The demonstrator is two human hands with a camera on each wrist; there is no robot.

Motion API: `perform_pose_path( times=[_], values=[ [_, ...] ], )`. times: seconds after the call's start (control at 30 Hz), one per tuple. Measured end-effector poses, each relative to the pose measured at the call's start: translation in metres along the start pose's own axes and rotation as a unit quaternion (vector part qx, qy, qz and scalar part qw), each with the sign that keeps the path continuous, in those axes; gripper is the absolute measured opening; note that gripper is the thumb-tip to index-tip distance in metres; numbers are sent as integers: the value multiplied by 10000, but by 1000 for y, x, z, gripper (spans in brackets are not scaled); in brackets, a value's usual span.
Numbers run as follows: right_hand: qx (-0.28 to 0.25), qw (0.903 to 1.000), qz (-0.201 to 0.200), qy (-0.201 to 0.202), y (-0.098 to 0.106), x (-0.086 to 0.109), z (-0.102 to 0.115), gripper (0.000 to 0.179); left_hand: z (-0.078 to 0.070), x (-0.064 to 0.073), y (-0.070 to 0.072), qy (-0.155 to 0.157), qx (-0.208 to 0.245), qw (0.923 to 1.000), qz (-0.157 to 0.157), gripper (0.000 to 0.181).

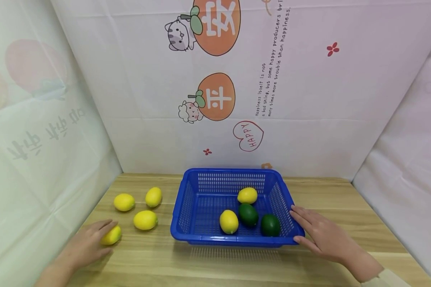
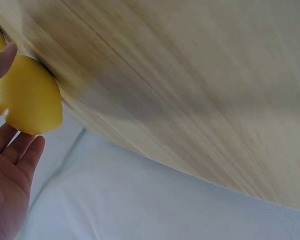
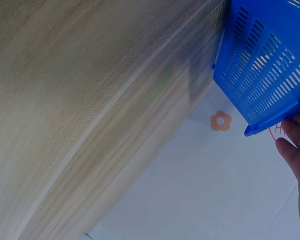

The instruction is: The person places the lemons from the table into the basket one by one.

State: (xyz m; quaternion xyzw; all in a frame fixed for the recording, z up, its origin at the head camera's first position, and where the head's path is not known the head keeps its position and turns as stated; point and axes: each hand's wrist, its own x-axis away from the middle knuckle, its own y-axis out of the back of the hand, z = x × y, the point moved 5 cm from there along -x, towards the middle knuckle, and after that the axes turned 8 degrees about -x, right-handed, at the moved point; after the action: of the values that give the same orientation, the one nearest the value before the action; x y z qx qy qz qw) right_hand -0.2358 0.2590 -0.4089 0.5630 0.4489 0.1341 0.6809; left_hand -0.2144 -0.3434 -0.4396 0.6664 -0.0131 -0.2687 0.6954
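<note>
Apparently partway along: two yellow lemons (image 1: 228,222) and two green fruits (image 1: 270,225) sit in the blue basket (image 1: 233,239); three loose lemons (image 1: 145,220) remain on the table (image 1: 147,261), the left hand (image 1: 87,243) grips a fourth lemon (image 1: 113,236), and the right hand (image 1: 323,233) touches the basket, fingers extended

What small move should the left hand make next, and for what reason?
Probably close the left hand firmly around the lemon it reaches: thumb and fingers lie on opposite sides. Two other lemons lie in the blue basket, which the right hand touches.
</note>
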Motion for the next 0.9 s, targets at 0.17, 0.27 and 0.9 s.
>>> perform_pose_path(
  times=[0.17, 0.27, 0.9],
  values=[
    [-12, 10000, -8, -13, 0, 0, 0, 59, 0, -2, -4, 36, -88, 10000, -14, 71],
    [-29, 10000, -33, 2, 0, 0, 0, 59, 0, -3, -7, 110, -79, 9999, 75, 69],
    [16, 9999, 66, -83, -1, 0, -1, 60, -3, -8, -10, -97, -319, 9985, -435, 60]
  ],
)
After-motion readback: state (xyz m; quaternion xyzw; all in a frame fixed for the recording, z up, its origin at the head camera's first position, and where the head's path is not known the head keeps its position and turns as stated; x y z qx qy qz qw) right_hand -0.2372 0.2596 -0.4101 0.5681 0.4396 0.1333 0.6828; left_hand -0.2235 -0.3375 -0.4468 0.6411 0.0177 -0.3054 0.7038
